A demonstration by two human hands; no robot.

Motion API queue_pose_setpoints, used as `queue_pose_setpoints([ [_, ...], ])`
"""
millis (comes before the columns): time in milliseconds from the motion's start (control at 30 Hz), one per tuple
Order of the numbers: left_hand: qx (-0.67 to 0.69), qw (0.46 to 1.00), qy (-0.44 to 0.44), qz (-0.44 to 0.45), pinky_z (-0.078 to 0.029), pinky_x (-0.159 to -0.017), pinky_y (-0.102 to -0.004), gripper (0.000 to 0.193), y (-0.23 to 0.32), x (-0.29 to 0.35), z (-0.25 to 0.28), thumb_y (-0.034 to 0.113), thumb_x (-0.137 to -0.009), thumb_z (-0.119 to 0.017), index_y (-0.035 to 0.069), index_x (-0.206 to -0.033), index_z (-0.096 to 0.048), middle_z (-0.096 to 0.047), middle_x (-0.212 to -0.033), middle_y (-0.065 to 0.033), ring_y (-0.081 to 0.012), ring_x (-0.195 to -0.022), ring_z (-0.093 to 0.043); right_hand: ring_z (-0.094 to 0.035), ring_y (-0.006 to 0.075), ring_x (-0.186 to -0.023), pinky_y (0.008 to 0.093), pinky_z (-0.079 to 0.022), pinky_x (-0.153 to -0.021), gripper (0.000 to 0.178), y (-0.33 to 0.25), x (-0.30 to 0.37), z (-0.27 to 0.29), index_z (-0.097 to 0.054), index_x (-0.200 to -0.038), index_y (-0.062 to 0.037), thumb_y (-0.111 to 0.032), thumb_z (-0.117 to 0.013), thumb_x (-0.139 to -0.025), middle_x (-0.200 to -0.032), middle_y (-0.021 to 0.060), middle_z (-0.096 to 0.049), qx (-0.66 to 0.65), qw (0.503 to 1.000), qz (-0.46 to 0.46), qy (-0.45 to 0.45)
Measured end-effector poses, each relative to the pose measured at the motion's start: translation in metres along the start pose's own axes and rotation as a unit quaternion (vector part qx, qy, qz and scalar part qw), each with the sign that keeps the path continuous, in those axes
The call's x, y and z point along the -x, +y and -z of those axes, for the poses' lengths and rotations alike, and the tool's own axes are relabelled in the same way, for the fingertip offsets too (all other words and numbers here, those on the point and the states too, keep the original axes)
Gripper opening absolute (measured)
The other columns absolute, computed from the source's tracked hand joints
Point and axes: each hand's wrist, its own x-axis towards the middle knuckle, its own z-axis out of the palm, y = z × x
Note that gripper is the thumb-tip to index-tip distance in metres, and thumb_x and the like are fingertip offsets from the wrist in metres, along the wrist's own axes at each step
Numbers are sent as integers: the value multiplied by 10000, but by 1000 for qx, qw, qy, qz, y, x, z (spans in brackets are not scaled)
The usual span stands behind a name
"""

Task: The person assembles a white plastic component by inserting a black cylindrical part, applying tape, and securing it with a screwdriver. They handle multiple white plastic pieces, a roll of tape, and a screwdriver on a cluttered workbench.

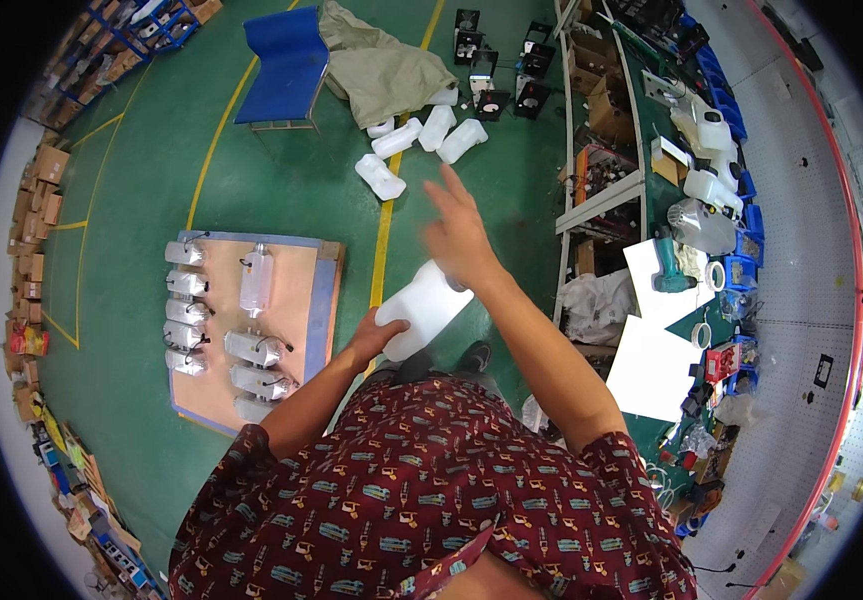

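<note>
the left hand [375, 336] grips the white container [427, 312]!
right hand [456, 237], blurred, is released, fingers spread, just by the container's far end.

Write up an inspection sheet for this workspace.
Surface: green floor with yellow lines.
Job's things: one white container held; similar containers on the floor ahead.
Clutter: papers and teal drill on the right-hand bench.
Hands: left hand grips the held container; right hand blurred, fingers spread, contact unclear.
Cables: short black cables on silver units, which lie on a tan board.
Surroundings: blue chair ahead, perforated wall at right.
</note>
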Motion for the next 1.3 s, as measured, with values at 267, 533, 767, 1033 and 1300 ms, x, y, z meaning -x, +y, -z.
queue_pose_setpoints([
  [267,13,1000,-10,1,-561,-815,-352,424,20,-5,22,238,-874,-794,4,-1220,-715,-753,-1046,-97,-208,-915,-717,-664,387,-1204,421,-563,-977,634,28,6,-2,-562,-1447,51,91,-527,-815,-1671,272,-344,40,999,-13,23],
  [533,-24,995,-87,-32,-560,-759,-370,539,-7,-46,40,307,-874,-796,43,-1322,-654,-738,-1074,-81,-197,-931,-705,-560,439,-1337,452,-489,-1089,544,29,-4,-1,-676,-1315,10,107,-513,-805,-1609,269,-443,57,996,-4,75],
  [767,15,985,-172,-20,-575,-856,-385,495,-2,-76,27,221,-894,-776,35,-1331,-635,-728,-1167,-108,-219,-1034,-713,-736,370,-984,403,-588,-894,254,33,10,16,-750,-1018,3,87,-633,-808,-1102,196,-765,-141,982,1,122],
  [1033,-11,965,-261,21,-538,-991,-403,839,64,-108,-32,300,-846,-838,185,-1567,-424,-614,-1382,-65,-230,-1224,-626,-746,213,-934,333,-608,-787,302,69,205,55,-745,-1174,34,-68,-627,-915,-1080,189,-763,-171,868,-418,206],
  [1300,-224,846,-440,-202,-518,-1032,-418,744,112,-40,-237,233,-750,-899,13,-1347,-514,-623,-1268,-137,-265,-1197,-625,-476,320,-1448,506,-546,-1031,1057,17,317,100,-206,-1646,8,-421,-830,-908,-1602,230,-439,-446,665,-374,468],
])
